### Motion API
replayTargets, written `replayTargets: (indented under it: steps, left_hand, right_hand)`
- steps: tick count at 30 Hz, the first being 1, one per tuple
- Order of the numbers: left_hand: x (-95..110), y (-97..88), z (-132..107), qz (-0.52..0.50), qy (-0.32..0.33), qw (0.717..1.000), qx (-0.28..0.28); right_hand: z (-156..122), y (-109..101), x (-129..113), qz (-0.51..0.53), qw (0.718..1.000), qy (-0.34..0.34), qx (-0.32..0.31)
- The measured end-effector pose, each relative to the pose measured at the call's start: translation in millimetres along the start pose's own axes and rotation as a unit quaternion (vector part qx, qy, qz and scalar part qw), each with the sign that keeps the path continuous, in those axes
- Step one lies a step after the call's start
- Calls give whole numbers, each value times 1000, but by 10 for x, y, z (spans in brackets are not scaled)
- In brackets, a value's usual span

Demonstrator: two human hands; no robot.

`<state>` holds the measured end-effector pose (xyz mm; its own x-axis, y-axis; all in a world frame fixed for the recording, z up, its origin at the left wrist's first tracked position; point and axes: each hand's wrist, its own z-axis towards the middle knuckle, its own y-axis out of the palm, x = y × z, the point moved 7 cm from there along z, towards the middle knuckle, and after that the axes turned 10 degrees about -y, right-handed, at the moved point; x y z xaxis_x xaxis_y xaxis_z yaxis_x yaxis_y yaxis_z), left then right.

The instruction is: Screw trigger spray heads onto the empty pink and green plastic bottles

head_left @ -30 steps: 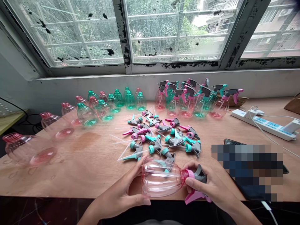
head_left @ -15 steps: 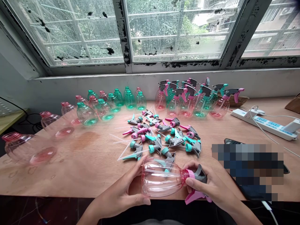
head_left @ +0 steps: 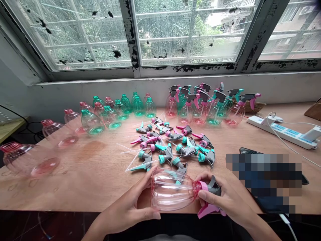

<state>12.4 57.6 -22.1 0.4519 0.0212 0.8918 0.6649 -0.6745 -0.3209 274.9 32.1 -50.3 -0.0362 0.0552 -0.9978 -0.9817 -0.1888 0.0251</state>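
A clear pink spray bottle (head_left: 173, 194) lies sideways in the air between my hands at the table's front edge. My left hand (head_left: 137, 204) is curved around its base, thumb below and fingers behind. My right hand (head_left: 218, 194) pinches the pink collar of the grey-and-pink trigger sprayer (head_left: 213, 187) at the bottle's neck. The collar sits on the neck, and a thin clear tube shows inside the bottle. Just beyond it is a pile of loose trigger sprayers (head_left: 167, 155), some grey and teal, others grey and pink, with their tubes pointing left.
Open pink and green bottles (head_left: 92, 124) stand in a curve along the left and back. Bottles with sprayers (head_left: 200, 110) are grouped at the back right. A white power strip (head_left: 283, 132) with cables and a partly blurred dark device (head_left: 273, 180) lie at the right.
The view has shifted very slightly. Both hands keep the same hold on the spray bottle, with no other visible change.
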Motion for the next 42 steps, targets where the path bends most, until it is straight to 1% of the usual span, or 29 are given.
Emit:
replayTargets:
  steps: [8,18,27,34,39,42]
  left_hand:
    - [2,4,-1,-7,6,1000,-3]
    - [-16,-1,1,3,10,1000,-5]
    - [-14,4,2,-3,23,1000,-10]
    - [39,-7,-5,34,34,999,5]
    - [75,9,-19,42,53,998,2]
    - [80,12,-20,50,61,997,0]
  right_hand:
    - [3,-4,-22,1,1000,-7,-4]
    - [-3,21,-10,3,1000,7,-21]
    - [-1,23,-31,0,1000,-3,-15]
    - [1,20,-56,-4,1000,-2,-6]
    - [7,28,-64,21,1000,3,3]
    - [7,22,-73,9,1000,-2,7]
